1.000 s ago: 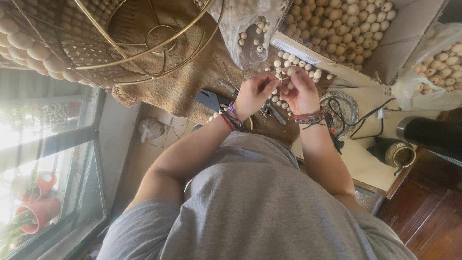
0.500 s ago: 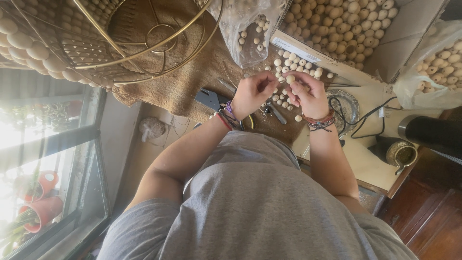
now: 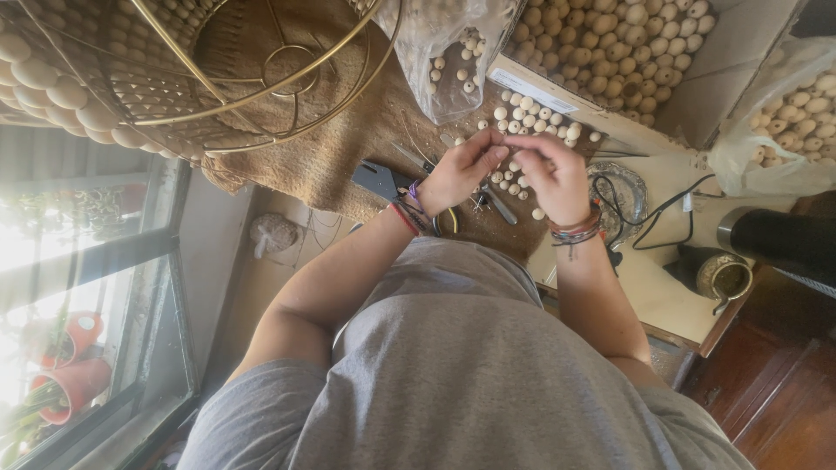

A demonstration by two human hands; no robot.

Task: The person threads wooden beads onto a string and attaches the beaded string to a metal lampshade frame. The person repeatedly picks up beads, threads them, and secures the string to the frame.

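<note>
While bent over the burlap cloth, step in hand: fine fingertip work just above the loose wooden beads, judged to be handling of a single bead or a thread.
Left hand: reaching far from the body, wrist with bracelets, thumb and fingertips pressed together in a pinch; too small to tell what sits between them.
Right hand: beside the left, knuckles up, fingers curled and bunched, tips meeting those of the left; content of the pinch likewise not to be made out.
Place of the beads: scattered on the cloth, just beyond and under the fingertips, near the edge of the cardboard box of beads.
Next move, as a judgement: calls for steady wrists and small, exact fingertip motion, both hands close together.
Nearby: pliers under the hands; plastic bag of beads far left of the box; beaded wire frame far left; metal cup to the right.
</note>
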